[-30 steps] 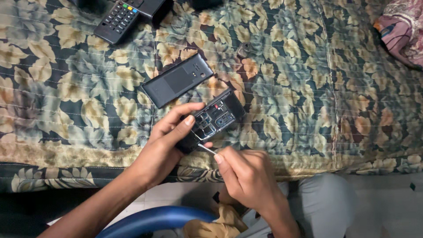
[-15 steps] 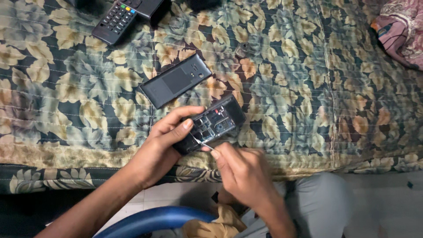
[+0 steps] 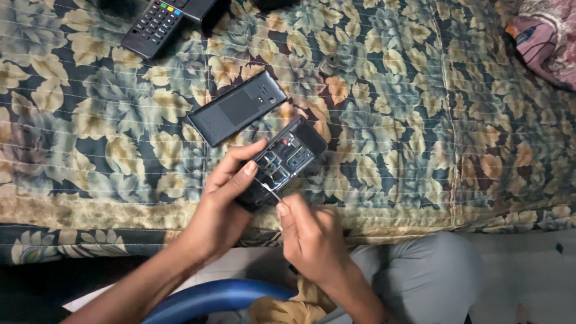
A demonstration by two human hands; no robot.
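Left hand [image 3: 219, 210] grips the opened phone [image 3: 282, 161]; right hand [image 3: 312, 237] pinches a thin tool [image 3: 271, 192] inside it. A slip risks gouging contacts.

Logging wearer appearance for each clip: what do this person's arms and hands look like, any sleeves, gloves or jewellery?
Both forearms are bare, with no sleeve in view. The left hand and right hand wear no gloves, and no rings, watch or bracelet show. Nails on the fingers are short and unpainted. Grey trousers cover the leg below.
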